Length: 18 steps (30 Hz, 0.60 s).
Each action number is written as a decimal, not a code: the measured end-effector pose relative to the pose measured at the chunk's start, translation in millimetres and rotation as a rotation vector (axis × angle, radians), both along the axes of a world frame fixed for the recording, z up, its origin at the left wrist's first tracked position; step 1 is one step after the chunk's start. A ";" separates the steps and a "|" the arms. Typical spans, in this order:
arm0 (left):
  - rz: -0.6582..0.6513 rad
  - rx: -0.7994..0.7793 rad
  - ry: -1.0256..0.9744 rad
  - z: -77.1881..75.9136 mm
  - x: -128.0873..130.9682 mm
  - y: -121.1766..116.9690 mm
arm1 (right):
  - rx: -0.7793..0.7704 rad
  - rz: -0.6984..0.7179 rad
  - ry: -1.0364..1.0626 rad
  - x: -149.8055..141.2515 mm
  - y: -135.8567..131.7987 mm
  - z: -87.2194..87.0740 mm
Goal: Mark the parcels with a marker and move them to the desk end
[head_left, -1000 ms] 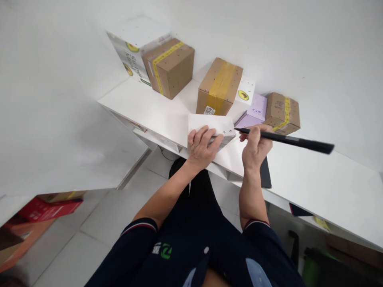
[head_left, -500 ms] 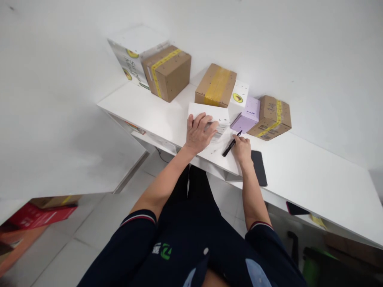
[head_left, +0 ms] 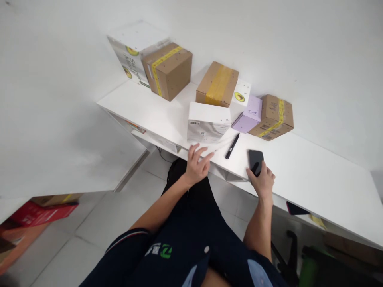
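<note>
My right hand has its thumb and fingers on opposite edges of a black phone, which lies on or just above the white desk. The phone's lower end is partly covered by the hand. At the desk's front edge, my left hand holds nothing, its fingers loosely apart. Just beyond those fingers stands a white box with a grey printed side facing me. A black marker pen lies flat between that box and the phone.
Along the wall stand a taped brown carton, another brown carton, a white avocado box, a lilac box and a third carton. A large white box is at far left. A shelf phone sits below.
My left hand has come off the white box and back toward me. My right hand has let go of the marker pen, moved right and taken hold of the phone.
</note>
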<state>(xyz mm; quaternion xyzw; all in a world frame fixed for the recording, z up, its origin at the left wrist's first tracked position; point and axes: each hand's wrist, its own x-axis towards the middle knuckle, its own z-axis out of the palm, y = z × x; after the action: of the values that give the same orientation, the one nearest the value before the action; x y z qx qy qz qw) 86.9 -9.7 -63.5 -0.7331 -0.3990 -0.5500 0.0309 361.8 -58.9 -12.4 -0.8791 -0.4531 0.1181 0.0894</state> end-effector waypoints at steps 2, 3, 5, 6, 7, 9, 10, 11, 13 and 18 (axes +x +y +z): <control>-0.148 -0.092 -0.040 -9.9 14.6 -23.3 | 0.057 -0.015 0.000 0.5 1.7 -2.8; -0.228 -0.137 -0.065 -12.9 21.9 -33.5 | 0.096 -0.033 0.010 -0.8 3.2 -3.5; -0.371 -0.252 -0.137 -14.2 33.9 -49.7 | 0.209 -0.067 0.093 -7.3 4.0 -3.4; -0.426 -0.332 -0.178 -12.4 38.0 -55.7 | 0.281 -0.085 0.172 -13.2 2.5 -2.6; -0.467 -0.430 -0.227 -8.9 40.7 -60.7 | 0.352 -0.096 0.273 -21.4 -0.5 -1.6; -0.525 -0.662 -0.360 2.0 43.1 -68.2 | 0.474 -0.079 0.517 -44.9 -9.6 0.9; -0.550 -0.765 -0.448 8.8 43.6 -71.4 | 0.517 -0.046 0.637 -59.8 -15.0 2.1; -0.580 -0.839 -0.543 16.1 44.1 -74.4 | 0.550 0.002 0.747 -76.0 -20.2 3.0; -0.629 -0.892 -0.742 30.0 45.1 -80.4 | 0.600 0.072 0.899 -109.0 -28.6 4.0; -0.478 -0.831 -1.070 48.3 40.9 -91.4 | 0.644 0.089 1.010 -157.0 -36.0 9.6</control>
<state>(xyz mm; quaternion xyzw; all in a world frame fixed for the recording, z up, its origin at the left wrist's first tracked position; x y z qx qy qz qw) 127.8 -101.1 -15.2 -0.3816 -0.3644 -0.6281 -0.5719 204.8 -94.9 -2.8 -0.6231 -0.4041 0.3815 0.5503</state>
